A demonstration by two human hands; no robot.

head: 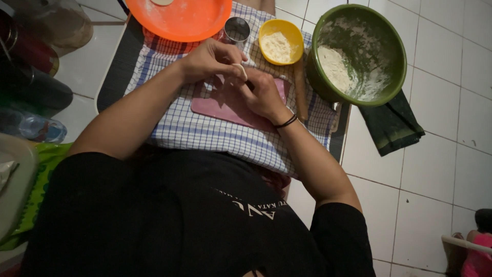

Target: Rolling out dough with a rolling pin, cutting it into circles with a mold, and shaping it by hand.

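Both hands, left hand (210, 60) and right hand (264, 95), pinch one dough piece (240, 70) with fingers closed; shaping unfinished. One piece (162, 2) lies on the orange plate (179, 20).

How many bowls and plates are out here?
3: an orange plate at the top, a small yellow bowl beside it, and a big green bowl at right. Others may be hidden.

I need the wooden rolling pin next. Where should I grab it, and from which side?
Grip the rolling pin mid-shaft from above, judging by its pose: it lies flat between the pink board and green bowl, so sideways approaches look cramped.
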